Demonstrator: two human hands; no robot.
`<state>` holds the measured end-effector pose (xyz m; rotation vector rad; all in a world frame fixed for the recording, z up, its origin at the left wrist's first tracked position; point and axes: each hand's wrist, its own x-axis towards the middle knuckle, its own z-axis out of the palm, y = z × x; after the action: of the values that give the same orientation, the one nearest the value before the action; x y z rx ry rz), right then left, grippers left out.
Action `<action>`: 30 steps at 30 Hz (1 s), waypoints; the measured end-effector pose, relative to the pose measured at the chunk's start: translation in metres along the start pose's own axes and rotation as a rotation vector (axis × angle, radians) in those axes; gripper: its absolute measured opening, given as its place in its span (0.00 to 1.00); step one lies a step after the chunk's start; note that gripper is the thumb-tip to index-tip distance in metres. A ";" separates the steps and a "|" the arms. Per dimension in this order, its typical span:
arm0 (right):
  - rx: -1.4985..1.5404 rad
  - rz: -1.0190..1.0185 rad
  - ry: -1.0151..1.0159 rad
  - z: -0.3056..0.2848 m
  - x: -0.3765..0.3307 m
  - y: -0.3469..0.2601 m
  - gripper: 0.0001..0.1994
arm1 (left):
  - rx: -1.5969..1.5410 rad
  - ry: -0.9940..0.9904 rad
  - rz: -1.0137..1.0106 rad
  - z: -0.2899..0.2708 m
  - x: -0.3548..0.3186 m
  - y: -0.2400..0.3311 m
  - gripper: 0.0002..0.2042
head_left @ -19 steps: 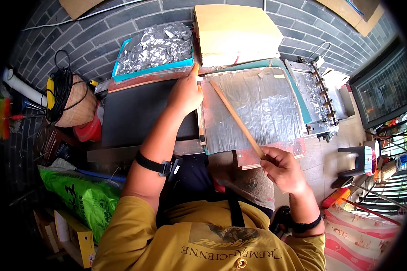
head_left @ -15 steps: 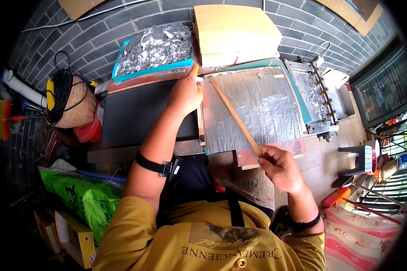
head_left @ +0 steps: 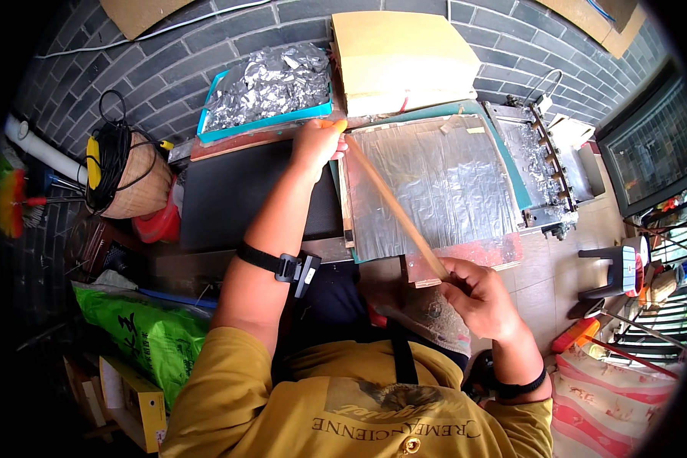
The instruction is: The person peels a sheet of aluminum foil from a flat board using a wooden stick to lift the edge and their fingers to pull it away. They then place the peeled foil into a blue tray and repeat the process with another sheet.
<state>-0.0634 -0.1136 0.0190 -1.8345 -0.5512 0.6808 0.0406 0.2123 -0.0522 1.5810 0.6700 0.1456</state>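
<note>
My right hand (head_left: 482, 299) is closed round the near end of a flat wooden stick (head_left: 397, 208). The stick slants away to the left, low over a stack of thin silvery foil sheets (head_left: 443, 183). Its far end comes right beside the fingers of my left hand (head_left: 319, 146); whether they touch it I cannot tell. That hand is closed at the stack's far left corner, with an orange-yellow covering on one fingertip. What its fingers hold, if anything, is hidden. A dark flat board (head_left: 240, 195) lies left of the stack.
Behind the board stands a blue tray (head_left: 263, 122) heaped with foil scraps (head_left: 271, 85). A thick pile of yellowish paper (head_left: 404, 57) rests against the brick wall. A metal device (head_left: 538, 160) stands at right; a basket with black cable (head_left: 137, 179) at left.
The stick's far end has swung left, up to my left hand. My left hand has shifted slightly, and its fingers have come nearer the stick. My right hand keeps its grip.
</note>
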 end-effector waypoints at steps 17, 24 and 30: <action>0.082 0.086 0.152 -0.023 -0.026 0.026 0.13 | 0.090 0.318 0.273 -0.030 0.037 -0.023 0.15; 0.015 0.068 0.194 -0.026 -0.036 0.032 0.13 | 0.610 0.556 0.399 -0.040 0.043 -0.028 0.14; -0.078 0.092 0.324 -0.043 -0.051 0.028 0.13 | 0.597 0.486 0.561 -0.022 -0.005 -0.013 0.16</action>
<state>-0.0703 -0.1858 0.0150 -2.0021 -0.2840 0.4139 0.0219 0.2284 -0.0603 2.3202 0.6525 0.8282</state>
